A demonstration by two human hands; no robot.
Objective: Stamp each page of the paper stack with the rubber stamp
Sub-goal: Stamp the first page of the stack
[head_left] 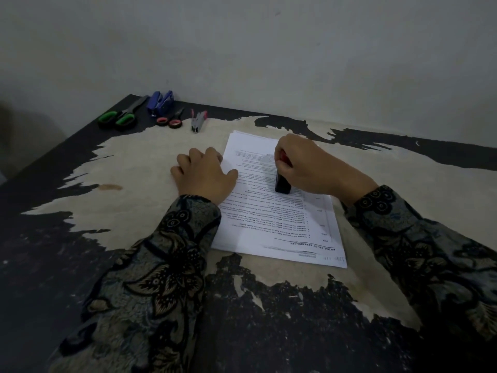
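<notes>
Head view: your right hand (304, 162) grips one rubber stamp (282, 184) standing on the paper stack (269, 224).
Your left hand (203, 170), fingers spread flat, rests on the stack's left edge; far left lie two scissors (126, 114) (172, 120) and two staplers (160, 102) (198, 120).

A black stamp (282, 184) with a red top, white printed paper (271, 211), green-handled scissors (118, 118), a blue stapler (160, 102) and floral-patterned dark sleeves (150, 265) are shown.

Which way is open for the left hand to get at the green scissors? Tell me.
Probably yes: the left hand rests flat on the paper stack's edge, holding nothing, and bare table lies between it and the green scissors.
</notes>
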